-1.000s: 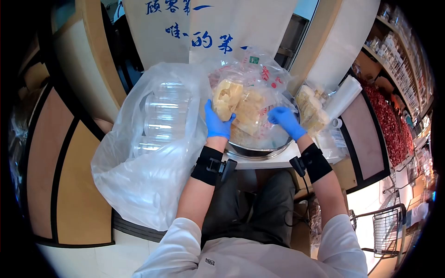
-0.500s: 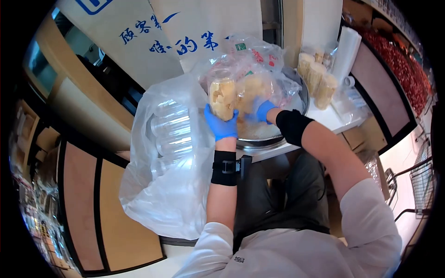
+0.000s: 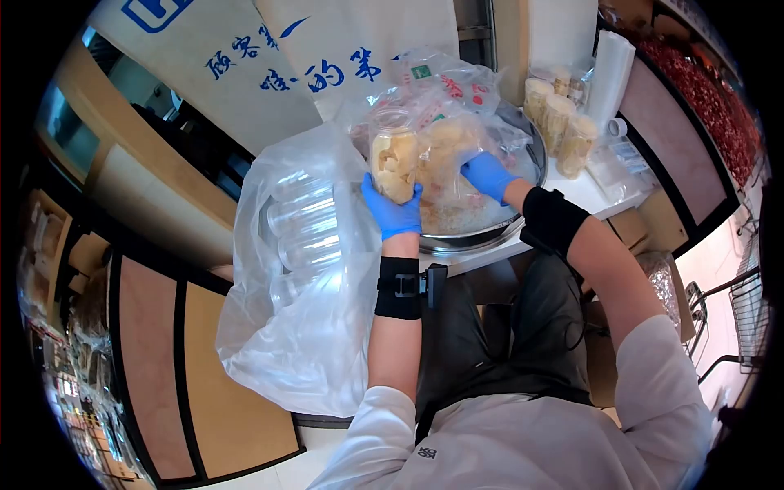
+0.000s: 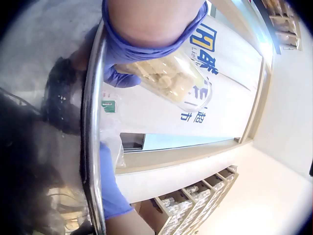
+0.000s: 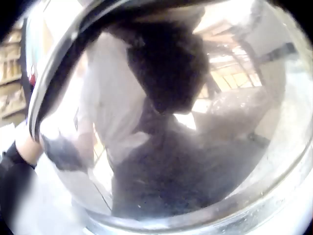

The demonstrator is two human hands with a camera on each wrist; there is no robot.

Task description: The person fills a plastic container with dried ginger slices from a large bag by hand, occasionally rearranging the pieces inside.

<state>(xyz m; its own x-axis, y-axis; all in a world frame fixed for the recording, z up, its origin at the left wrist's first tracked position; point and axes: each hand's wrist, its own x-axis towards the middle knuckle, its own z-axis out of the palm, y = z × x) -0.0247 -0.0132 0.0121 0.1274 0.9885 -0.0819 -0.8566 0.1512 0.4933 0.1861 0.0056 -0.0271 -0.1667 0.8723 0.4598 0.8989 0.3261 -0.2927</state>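
Note:
In the head view my blue-gloved left hand point(image 3: 392, 208) holds a clear plastic jar point(image 3: 394, 155) upright around its lower part. Pale yellow, flake-like pieces fill much of the jar, and its mouth has no lid on. The left wrist view shows the same jar point(image 4: 171, 81) from below. My gloved right hand point(image 3: 488, 177) is over the metal basin point(image 3: 465, 243), its fingertips hidden at a clear printed plastic bag point(image 3: 447, 163) of similar pale pieces. Only the basin's shiny outer wall point(image 5: 186, 161) fills the right wrist view, with the right hand out of sight.
To the left, a large translucent bag point(image 3: 286, 359) holds several clear jars point(image 3: 306, 216). Several filled jars point(image 3: 578, 145) stand right of the basin, beside a white plastic roll point(image 3: 611, 77) and flat clear bags point(image 3: 616, 171). A white printed panel point(image 3: 343, 82) rises behind.
The head view has swung, shifting the scene. My left hand has turned the tilted jar upright. My right hand has moved from the bag's right side in among its folds, shifting slightly since half a second ago.

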